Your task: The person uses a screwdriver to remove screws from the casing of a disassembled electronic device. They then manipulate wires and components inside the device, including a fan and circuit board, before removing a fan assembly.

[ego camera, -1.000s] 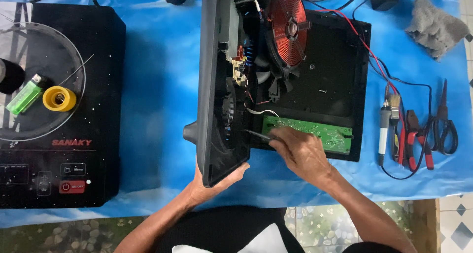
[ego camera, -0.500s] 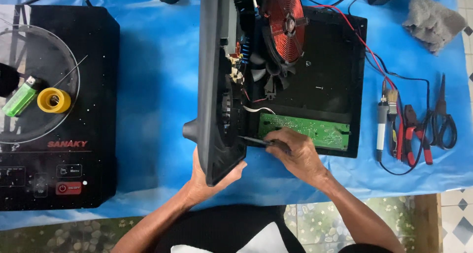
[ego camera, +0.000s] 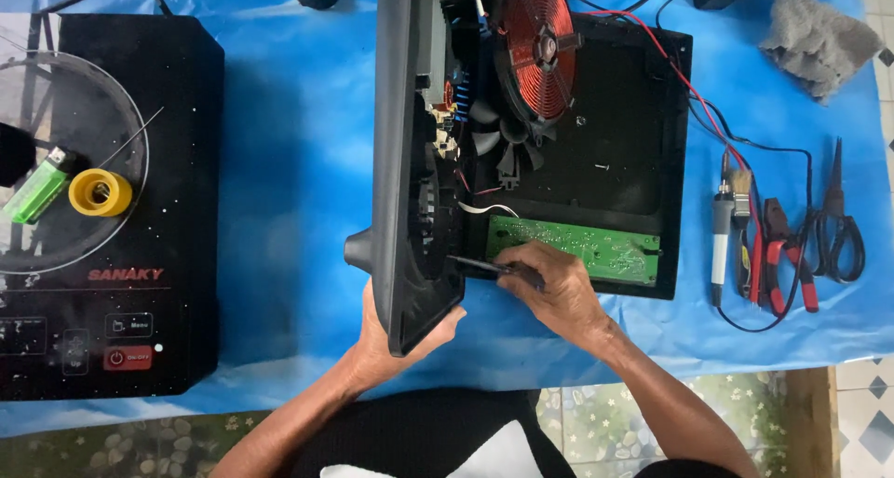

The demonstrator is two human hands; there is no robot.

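the right hand (ego camera: 549, 287) has slid left along the green circuit board (ego camera: 577, 245). its dark tool (ego camera: 489, 266) now reaches further toward the upright cooker shell (ego camera: 405, 161).

An opened cooker base (ego camera: 596, 161) lay at centre on the table (ego camera: 298, 161), its raised cover (ego camera: 405, 143) standing on edge at its left. A second cooker (ego camera: 140, 329) sat far left, a lighter (ego camera: 39, 189) and tape roll (ego camera: 101, 192) on it; hand tools (ego camera: 782, 245) lay right.
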